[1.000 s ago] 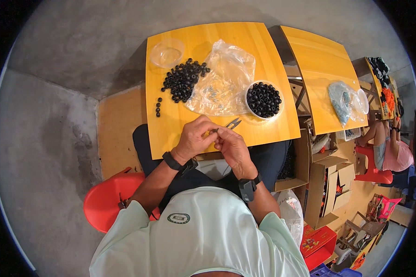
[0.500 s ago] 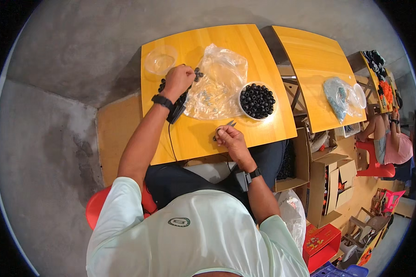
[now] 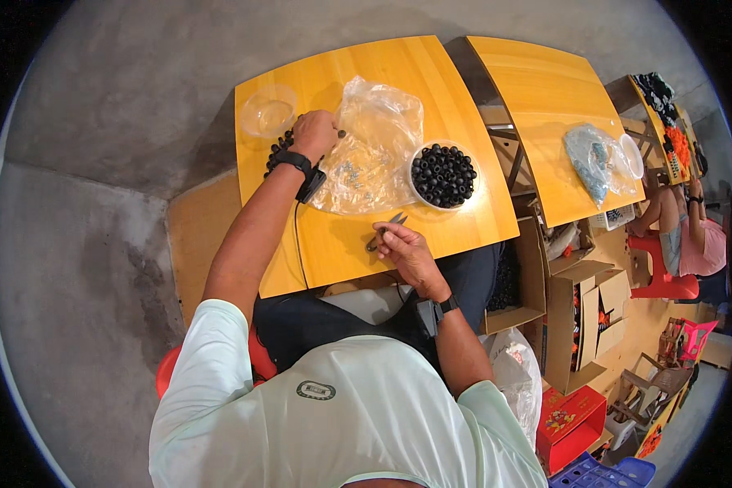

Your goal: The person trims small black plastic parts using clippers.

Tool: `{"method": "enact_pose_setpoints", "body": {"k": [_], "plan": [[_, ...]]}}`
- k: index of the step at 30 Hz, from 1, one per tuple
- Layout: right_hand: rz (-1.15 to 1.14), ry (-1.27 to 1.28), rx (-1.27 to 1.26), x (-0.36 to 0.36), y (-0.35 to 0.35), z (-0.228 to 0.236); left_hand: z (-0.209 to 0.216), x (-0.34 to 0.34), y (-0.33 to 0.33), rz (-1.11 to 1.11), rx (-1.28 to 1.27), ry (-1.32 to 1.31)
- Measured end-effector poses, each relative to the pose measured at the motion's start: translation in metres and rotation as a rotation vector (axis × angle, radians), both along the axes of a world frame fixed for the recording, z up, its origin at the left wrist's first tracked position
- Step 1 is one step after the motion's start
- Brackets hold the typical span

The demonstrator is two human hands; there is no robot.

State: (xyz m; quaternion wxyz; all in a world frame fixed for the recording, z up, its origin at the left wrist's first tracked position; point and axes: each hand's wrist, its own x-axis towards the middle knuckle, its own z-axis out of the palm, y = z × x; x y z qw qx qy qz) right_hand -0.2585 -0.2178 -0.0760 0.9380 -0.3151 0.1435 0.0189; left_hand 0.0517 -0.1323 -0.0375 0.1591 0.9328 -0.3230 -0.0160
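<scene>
At the far left of the yellow table [image 3: 455, 89], my left hand [image 3: 314, 137] is closed in a loose fist over a pile of black beads [image 3: 276, 150]. A dark bead [image 3: 342, 133] shows by its fingertips; what the fingers hold is hidden. My right hand [image 3: 407, 254], nearer the table's front edge, is closed around small dark scissors [image 3: 396, 220], whose blades point up and away. Between the hands lies a crumpled clear plastic bag [image 3: 382, 122] with small silvery pieces on it. A round tub [image 3: 419, 193] full of black beads stands to its right.
An upturned-looking clear plastic bowl [image 3: 268, 111] sits at the back left corner. A second yellow table [image 3: 537, 89] stands to the right, carrying a bag of bluish pieces [image 3: 591, 167]. Cardboard boxes [image 3: 568, 325] are on the floor. A seated person [image 3: 702, 244] is at far right.
My left hand has shifted slightly over the bead pile, and fewer beads show beyond its fingers. The right hand keeps the scissors. The whole view has moved a little.
</scene>
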Motion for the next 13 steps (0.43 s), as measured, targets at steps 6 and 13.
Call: {"method": "enact_pose_setpoints", "body": {"k": [6, 13], "plan": [[0.010, -0.017, -0.014, 0.000, 0.003, 0.002, 0.003, -0.001, 0.011, -0.022, -0.152, 0.024], [0.000, -0.032, -0.019, 0.000, 0.001, -0.001, 0.030, -0.084, 0.053, -0.047, -0.343, 0.278]]}}
